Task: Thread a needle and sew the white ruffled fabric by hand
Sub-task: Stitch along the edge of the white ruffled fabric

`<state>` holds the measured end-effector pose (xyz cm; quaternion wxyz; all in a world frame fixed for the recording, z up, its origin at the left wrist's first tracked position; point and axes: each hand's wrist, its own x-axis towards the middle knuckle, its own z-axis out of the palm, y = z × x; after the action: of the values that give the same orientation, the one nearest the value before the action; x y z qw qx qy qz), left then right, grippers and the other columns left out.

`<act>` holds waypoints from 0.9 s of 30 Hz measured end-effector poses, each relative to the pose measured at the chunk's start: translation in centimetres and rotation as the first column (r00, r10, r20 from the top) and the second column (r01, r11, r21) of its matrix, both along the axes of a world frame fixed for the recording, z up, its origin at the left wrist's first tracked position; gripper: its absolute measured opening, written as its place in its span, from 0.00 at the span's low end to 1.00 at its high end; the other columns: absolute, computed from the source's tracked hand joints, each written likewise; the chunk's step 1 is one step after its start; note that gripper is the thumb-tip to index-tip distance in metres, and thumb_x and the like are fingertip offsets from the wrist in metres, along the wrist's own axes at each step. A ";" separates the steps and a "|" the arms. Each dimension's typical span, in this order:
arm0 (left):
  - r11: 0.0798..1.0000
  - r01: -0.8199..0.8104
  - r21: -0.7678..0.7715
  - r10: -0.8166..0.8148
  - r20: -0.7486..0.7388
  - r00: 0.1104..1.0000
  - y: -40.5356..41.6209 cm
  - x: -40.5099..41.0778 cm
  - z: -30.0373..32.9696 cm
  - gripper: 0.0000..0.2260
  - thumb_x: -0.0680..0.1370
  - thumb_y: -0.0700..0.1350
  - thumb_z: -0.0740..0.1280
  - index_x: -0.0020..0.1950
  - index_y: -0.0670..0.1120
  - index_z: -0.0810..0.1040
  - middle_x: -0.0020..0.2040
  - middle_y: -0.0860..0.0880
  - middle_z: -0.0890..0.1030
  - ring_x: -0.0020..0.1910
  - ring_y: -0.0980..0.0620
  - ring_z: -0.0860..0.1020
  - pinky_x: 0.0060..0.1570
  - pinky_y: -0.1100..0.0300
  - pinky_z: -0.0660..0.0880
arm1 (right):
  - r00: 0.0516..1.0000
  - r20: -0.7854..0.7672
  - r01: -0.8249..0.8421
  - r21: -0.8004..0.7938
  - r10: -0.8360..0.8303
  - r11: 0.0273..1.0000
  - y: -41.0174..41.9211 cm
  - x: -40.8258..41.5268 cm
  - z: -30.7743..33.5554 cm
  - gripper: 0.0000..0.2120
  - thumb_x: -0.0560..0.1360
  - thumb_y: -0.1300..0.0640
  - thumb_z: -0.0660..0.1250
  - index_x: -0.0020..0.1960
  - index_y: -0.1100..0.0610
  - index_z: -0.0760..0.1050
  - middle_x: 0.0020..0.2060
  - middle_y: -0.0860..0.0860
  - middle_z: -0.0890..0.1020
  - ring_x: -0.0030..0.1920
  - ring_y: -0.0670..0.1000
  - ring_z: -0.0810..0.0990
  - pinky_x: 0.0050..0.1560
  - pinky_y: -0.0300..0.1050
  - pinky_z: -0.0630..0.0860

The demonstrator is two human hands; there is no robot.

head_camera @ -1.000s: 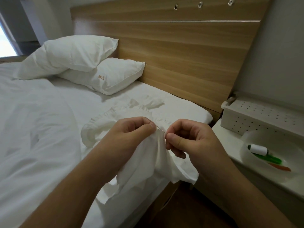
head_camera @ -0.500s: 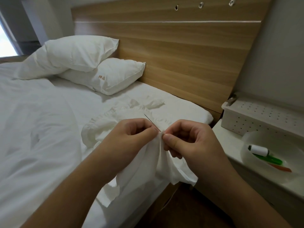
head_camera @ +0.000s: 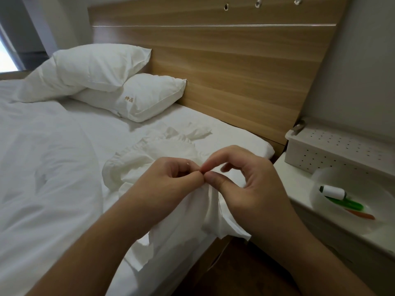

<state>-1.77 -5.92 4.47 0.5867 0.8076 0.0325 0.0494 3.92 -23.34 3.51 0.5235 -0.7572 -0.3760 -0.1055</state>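
Left hand and right hand each pinch the ruffled fabric, grips touching; needle not visible

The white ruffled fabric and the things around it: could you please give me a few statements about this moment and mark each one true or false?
1. Both hands pinch the white ruffled fabric at one spot, the left hand and the right hand thumb to thumb. True.
2. The fabric lies wholly flat on the bed. False: part of it hangs over the bed's edge below the hands.
3. A white spool lies in the bowl on the bedside surface. True.
4. The bowl holds only the spool. False: a green item and an orange item lie there too.
5. One pillow lies alone. False: a second pillow rests on it.
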 end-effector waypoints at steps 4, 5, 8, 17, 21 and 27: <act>1.000 0.017 -0.015 -0.018 -0.038 0.999 0.0 0.1 -0.2 0.10 0.74 0.52 0.72 0.45 0.47 0.88 0.47 0.34 0.84 0.48 0.33 0.84 0.51 0.38 0.79 | 1.000 -0.020 -0.010 -0.022 0.009 1.000 -0.1 0.2 0.0 0.09 0.76 0.64 0.73 0.46 0.49 0.82 0.44 0.42 0.83 0.53 0.47 0.80 0.50 0.39 0.76; 1.000 0.016 -0.012 -0.016 -0.040 0.999 -0.1 0.1 -0.3 0.10 0.73 0.52 0.72 0.44 0.46 0.88 0.46 0.34 0.84 0.45 0.37 0.83 0.50 0.42 0.77 | 1.000 -0.029 -0.013 -0.038 0.012 0.999 -0.1 0.2 -0.1 0.09 0.76 0.64 0.72 0.46 0.49 0.81 0.43 0.42 0.82 0.52 0.47 0.80 0.49 0.39 0.76; 1.000 0.016 0.024 -0.015 -0.044 0.999 -0.3 0.3 -0.5 0.11 0.72 0.52 0.71 0.43 0.45 0.88 0.44 0.35 0.84 0.41 0.47 0.81 0.47 0.48 0.76 | 0.999 -0.032 -0.006 -0.135 0.002 0.991 0.3 0.2 -0.5 0.06 0.78 0.60 0.66 0.46 0.50 0.77 0.42 0.43 0.79 0.49 0.47 0.77 0.45 0.37 0.74; 0.986 -0.011 0.167 0.006 0.028 1.000 -0.7 0.5 -0.5 0.08 0.80 0.47 0.71 0.42 0.48 0.86 0.40 0.45 0.84 0.40 0.53 0.81 0.46 0.54 0.78 | 0.868 -0.492 0.094 0.298 0.068 0.950 1.9 -0.7 -1.8 0.10 0.83 0.61 0.60 0.45 0.60 0.76 0.41 0.56 0.79 0.44 0.54 0.77 0.49 0.47 0.77; 0.950 -0.027 0.312 0.012 0.052 0.999 -1.0 0.5 -0.4 0.08 0.79 0.48 0.70 0.40 0.49 0.83 0.37 0.48 0.81 0.35 0.60 0.76 0.37 0.65 0.72 | 0.779 -0.600 0.137 0.447 0.182 0.884 2.2 -0.9 -1.9 0.14 0.84 0.65 0.58 0.44 0.60 0.78 0.41 0.55 0.79 0.45 0.52 0.78 0.56 0.51 0.77; 0.871 0.040 0.490 0.022 -0.118 0.993 -0.6 0.5 -1.1 0.07 0.81 0.50 0.68 0.45 0.56 0.83 0.41 0.57 0.83 0.43 0.58 0.82 0.41 0.67 0.75 | 0.752 -0.581 0.173 0.630 0.312 0.757 1.8 -0.1 0.0 0.14 0.85 0.65 0.57 0.46 0.60 0.78 0.40 0.53 0.80 0.45 0.54 0.78 0.60 0.53 0.79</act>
<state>-1.26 -6.50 3.39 0.3593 0.9319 0.0503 0.0047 3.86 -21.53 3.48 0.8532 -0.4989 -0.1376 0.0641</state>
